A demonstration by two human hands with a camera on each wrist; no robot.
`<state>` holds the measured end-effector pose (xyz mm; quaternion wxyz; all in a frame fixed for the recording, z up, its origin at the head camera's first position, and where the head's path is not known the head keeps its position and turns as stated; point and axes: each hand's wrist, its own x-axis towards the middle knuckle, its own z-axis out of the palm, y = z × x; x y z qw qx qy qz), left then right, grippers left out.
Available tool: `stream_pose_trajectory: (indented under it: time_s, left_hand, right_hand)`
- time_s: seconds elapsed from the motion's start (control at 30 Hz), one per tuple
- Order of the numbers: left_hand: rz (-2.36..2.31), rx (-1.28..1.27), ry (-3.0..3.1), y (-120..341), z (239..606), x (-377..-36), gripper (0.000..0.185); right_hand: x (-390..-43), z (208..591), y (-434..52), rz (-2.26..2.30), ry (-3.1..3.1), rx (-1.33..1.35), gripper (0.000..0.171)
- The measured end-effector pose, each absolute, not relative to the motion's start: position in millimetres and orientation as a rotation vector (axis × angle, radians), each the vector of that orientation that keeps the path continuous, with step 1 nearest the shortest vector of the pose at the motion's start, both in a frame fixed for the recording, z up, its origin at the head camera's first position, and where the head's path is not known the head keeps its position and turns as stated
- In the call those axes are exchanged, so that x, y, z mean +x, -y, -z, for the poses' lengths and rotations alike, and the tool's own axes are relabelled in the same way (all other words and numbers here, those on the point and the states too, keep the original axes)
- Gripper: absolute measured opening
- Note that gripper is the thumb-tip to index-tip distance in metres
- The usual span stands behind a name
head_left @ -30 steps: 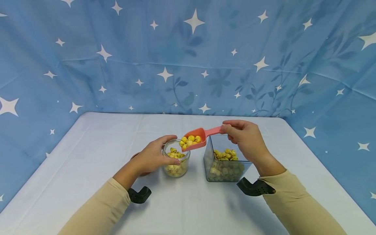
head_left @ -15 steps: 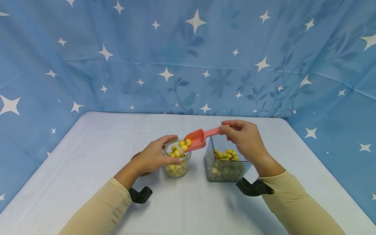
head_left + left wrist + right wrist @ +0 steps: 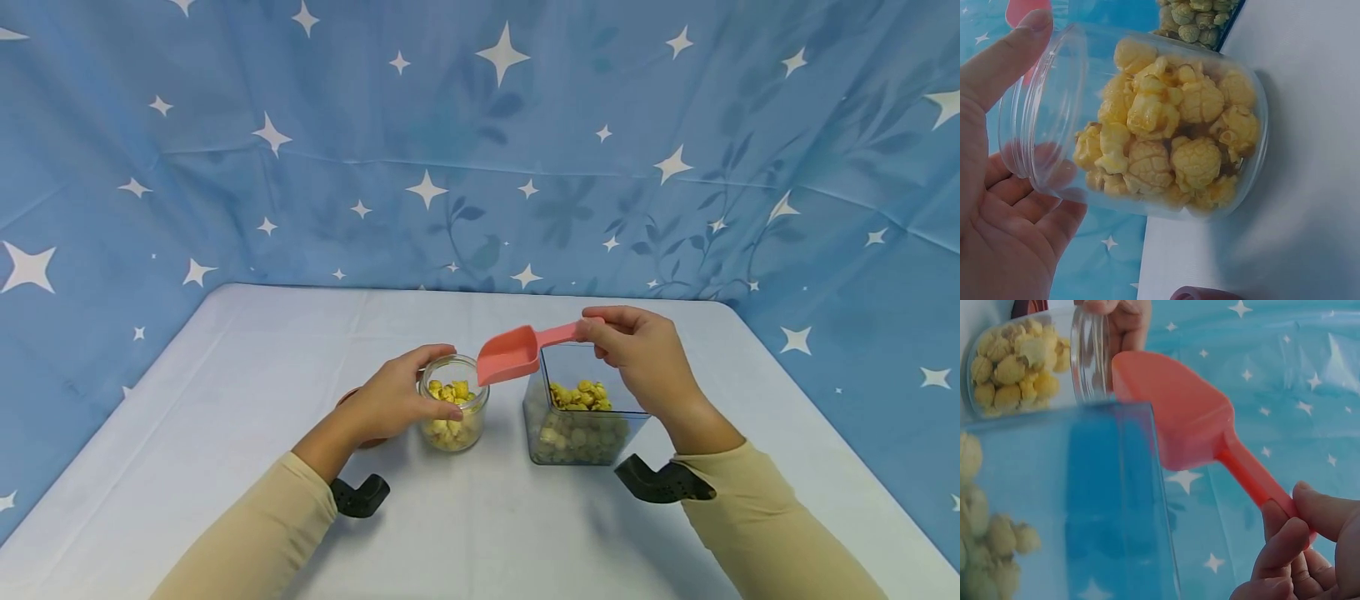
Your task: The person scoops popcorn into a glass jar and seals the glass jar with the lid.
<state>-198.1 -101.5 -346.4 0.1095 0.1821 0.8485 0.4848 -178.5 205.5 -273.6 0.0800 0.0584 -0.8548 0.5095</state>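
Note:
My left hand [image 3: 401, 396] grips a clear jar [image 3: 1054, 125] near its rim, thumb on one side and fingers on the other. Popcorn [image 3: 1147, 125] fills much of the jar, which stands upright on the table. My right hand [image 3: 636, 354] pinches the handle of a coral-pink scoop [image 3: 510, 357] between thumb and fingers. The scoop's bowl holds nothing and hangs in the air just right of the jar's mouth. Below the right hand stands a clear square container [image 3: 573, 437], partly filled with popcorn [image 3: 581, 396].
A brownish-red round object [image 3: 371, 442] lies behind the left hand, mostly hidden; its edge also shows in the left wrist view. A white cloth covers the table [image 3: 480, 533]. A blue star-patterned curtain [image 3: 480, 150] hangs behind it.
Popcorn has slid from the scoop into the jar, leaving the scoop bare. The right hand has then drawn the scoop slightly to the right. My left hand keeps its hold on the jar.

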Motion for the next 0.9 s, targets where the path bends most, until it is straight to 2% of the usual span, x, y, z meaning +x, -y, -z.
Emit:
stream_pose_trajectory:
  time_s: [0.4, 0.47, 0.7, 0.9]
  left_hand:
    - [-1.402, 0.566, -2.517, 103, 347, -199, 0.089]
    - [-1.397, 0.573, -2.52, 103, 346, -199, 0.089]
    - [-1.384, 0.592, -2.527, 103, 346, -199, 0.089]
    - [-1.375, 0.591, -2.528, 103, 345, -199, 0.088]
  right_hand:
    - [-178, 284, -258, -1.628, 2.382, 0.081, 0.048]
    - [-176, 287, -266, -1.679, 2.342, 0.062, 0.045]
    - [-170, 298, -288, -1.894, 2.2, 0.014, 0.012]
    - [-168, 308, -293, -1.936, 2.172, 0.022, 0.014]
